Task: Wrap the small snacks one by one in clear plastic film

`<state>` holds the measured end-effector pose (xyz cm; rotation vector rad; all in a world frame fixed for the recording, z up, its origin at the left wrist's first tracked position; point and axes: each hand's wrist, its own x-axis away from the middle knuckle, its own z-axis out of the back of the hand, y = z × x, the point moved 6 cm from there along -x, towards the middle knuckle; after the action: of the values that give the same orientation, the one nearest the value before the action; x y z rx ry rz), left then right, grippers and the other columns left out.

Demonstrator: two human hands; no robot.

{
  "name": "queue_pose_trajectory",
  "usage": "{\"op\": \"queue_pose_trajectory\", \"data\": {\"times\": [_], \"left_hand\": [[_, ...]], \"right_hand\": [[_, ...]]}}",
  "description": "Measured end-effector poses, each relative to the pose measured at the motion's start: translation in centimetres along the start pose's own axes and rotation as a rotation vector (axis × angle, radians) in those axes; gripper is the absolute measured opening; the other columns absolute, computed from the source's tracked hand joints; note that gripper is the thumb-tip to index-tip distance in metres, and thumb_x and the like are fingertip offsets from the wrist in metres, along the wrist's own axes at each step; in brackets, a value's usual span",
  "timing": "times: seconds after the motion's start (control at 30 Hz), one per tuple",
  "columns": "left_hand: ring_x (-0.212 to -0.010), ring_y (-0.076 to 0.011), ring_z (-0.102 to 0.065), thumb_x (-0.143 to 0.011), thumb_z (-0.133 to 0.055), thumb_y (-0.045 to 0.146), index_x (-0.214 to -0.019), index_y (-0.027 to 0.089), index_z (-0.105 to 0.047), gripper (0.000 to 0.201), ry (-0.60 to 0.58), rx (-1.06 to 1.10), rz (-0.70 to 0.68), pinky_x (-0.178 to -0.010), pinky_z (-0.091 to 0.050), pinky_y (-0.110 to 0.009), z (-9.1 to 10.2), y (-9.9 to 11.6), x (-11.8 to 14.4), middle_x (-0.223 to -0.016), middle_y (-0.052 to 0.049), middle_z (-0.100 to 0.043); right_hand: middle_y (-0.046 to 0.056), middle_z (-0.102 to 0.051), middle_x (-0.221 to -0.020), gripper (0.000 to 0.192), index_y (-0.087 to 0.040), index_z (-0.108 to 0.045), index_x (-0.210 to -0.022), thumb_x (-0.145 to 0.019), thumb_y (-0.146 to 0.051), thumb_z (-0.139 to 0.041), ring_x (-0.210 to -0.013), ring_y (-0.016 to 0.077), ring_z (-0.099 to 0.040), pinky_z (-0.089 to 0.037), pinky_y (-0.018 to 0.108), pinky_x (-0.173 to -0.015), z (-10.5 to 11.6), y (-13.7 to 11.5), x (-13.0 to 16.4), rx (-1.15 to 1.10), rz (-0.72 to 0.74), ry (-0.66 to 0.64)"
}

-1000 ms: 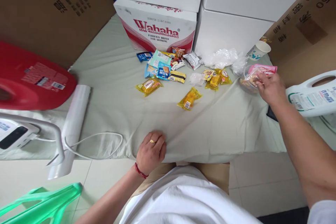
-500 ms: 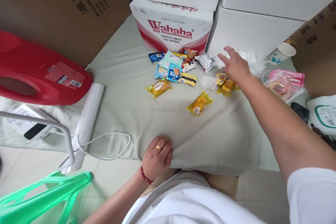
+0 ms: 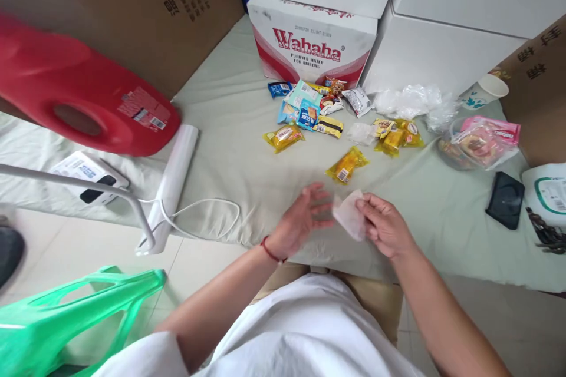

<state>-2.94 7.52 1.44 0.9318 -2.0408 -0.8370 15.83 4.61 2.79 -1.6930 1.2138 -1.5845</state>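
My right hand (image 3: 385,225) holds a small clear plastic bag (image 3: 349,215) by its edge, low over the near side of the pale green cloth (image 3: 247,159). Beside it, my left hand (image 3: 300,221) has its fingers spread, fingertips touching the bag's left side. Just beyond the hands lies a yellow snack packet (image 3: 346,165). Further back sits a scatter of snack packets: yellow ones (image 3: 395,137), another yellow one (image 3: 283,137), and blue ones (image 3: 300,112).
A Wahaha carton (image 3: 309,47) and white boxes (image 3: 442,41) stand behind. Crumpled clear bags (image 3: 409,101), a paper cup (image 3: 481,91), a bag of snacks (image 3: 480,144) and a black phone (image 3: 505,199) lie right. A red jug (image 3: 75,94), a roll (image 3: 174,174), a cable (image 3: 198,218) and a green stool (image 3: 66,318) are left.
My right hand came back from the clear bags at the rear holding one small bag. My left hand lifted off the cloth edge and opened against it. The view shifted left.
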Motion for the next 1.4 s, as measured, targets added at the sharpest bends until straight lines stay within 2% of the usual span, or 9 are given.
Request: {"op": "queue_pose_trajectory", "data": {"times": [0.17,0.47,0.53,0.63,0.77,0.9,1.07,1.23,1.4], "left_hand": [[-0.074,-0.013,-0.06,-0.053,-0.098,0.05,-0.091,0.017,-0.065,0.06,-0.023,-0.015,0.167,-0.067,-0.051,-0.027,-3.3,-2.8,-1.5,-0.087,-0.001,-0.066],[-0.052,-0.0057,-0.034,-0.067,-0.084,0.064,-0.067,0.018,-0.053,0.056,0.019,-0.267,0.168,-0.05,-0.024,-0.023,-0.4,-2.9,-0.8,-0.061,0.006,-0.045],[-0.054,-0.0084,-0.037,-0.075,-0.078,0.06,-0.079,0.018,-0.058,0.046,0.212,-0.437,0.041,-0.052,-0.029,-0.024,1.0,-1.8,-0.1,-0.063,0.006,-0.045],[-0.069,-0.0147,-0.052,-0.083,-0.074,0.047,-0.098,0.02,-0.063,0.032,0.415,-0.79,-0.415,-0.066,-0.044,-0.029,0.3,0.6,2.0,-0.077,0.0,-0.056],[-0.098,-0.0256,-0.062,-0.088,-0.071,0.042,-0.1,0.021,-0.071,0.023,0.102,-1.162,-0.774,-0.089,-0.048,-0.041,-4.6,-0.6,2.9,-0.103,-0.011,-0.069],[-0.078,-0.0191,-0.062,-0.096,-0.057,0.029,-0.089,0.022,-0.075,0.02,0.118,-1.014,-0.56,-0.076,-0.046,-0.032,-4.4,-2.6,0.2,-0.082,-0.006,-0.069],[-0.061,-0.0144,-0.05,-0.094,-0.058,0.039,-0.08,0.019,-0.072,0.028,0.172,-0.766,-0.288,-0.06,-0.036,-0.027,-3.3,-4.0,-1.6,-0.064,0.001,-0.059],[-0.066,-0.0134,-0.05,-0.093,-0.056,0.038,-0.082,0.02,-0.063,0.023,0.251,-0.645,-0.317,-0.064,-0.038,-0.025,-3.2,-2.9,-0.9,-0.069,0.002,-0.059],[-0.059,-0.0119,-0.046,-0.093,-0.053,0.042,-0.079,0.021,-0.053,0.024,0.401,-0.466,-0.256,-0.058,-0.036,-0.024,0.6,-1.3,-2.0,-0.065,0.004,-0.05]], "right_hand": [[-0.006,-0.046,-0.056,0.041,-0.021,-0.069,-0.073,-0.065,-0.054,-0.091,-0.049,0.0062,-0.029,-0.02,0.022,-0.044,1.5,1.4,1.0,0.052,0.176,0.168],[-0.005,-0.048,-0.058,0.048,-0.02,-0.067,-0.069,-0.055,-0.056,-0.095,-0.05,0.007,-0.034,-0.022,0.022,-0.042,4.7,0.7,2.0,-0.069,0.105,0.256],[-0.006,-0.047,-0.058,0.05,-0.019,-0.066,-0.069,-0.052,-0.056,-0.096,-0.049,0.0062,-0.032,-0.017,0.022,-0.041,4.9,1.2,1.6,-0.074,0.077,0.278],[-0.007,-0.043,-0.057,0.054,-0.019,-0.063,-0.068,-0.048,-0.056,-0.097,-0.048,0.0047,-0.028,-0.015,0.021,-0.041,4.6,2.3,0.9,-0.099,0.06,0.314],[-0.008,-0.043,-0.056,0.055,-0.02,-0.06,-0.069,-0.05,-0.059,-0.095,-0.047,0.0048,-0.028,-0.016,0.021,-0.041,3.7,3.1,0.4,-0.12,0.069,0.318],[-0.008,-0.045,-0.056,0.053,-0.022,-0.059,-0.074,-0.058,-0.06,-0.093,-0.045,0.0053,-0.029,-0.02,0.021,-0.04,3.8,2.7,0.9,-0.152,0.128,0.292],[0.003,-0.07,-0.081,0.055,-0.021,-0.066,-0.087,-0.062,-0.064,-0.09,-0.065,0.012,-0.058,-0.049,0.025,-0.058,3.0,3.4,2.0,-0.207,0.129,0.215],[-0.005,-0.058,-0.064,0.043,-0.02,-0.068,-0.082,-0.059,-0.046,-0.094,-0.054,0.0074,-0.043,-0.035,0.021,-0.05,2.1,4.6,2.0,-0.041,0.164,0.247],[-0.004,-0.059,-0.07,0.041,-0.02,-0.07,-0.083,-0.056,-0.039,-0.095,-0.053,0.0051,-0.038,-0.03,0.021,-0.049,4.1,3.6,1.8,-0.187,0.131,0.19]]}}
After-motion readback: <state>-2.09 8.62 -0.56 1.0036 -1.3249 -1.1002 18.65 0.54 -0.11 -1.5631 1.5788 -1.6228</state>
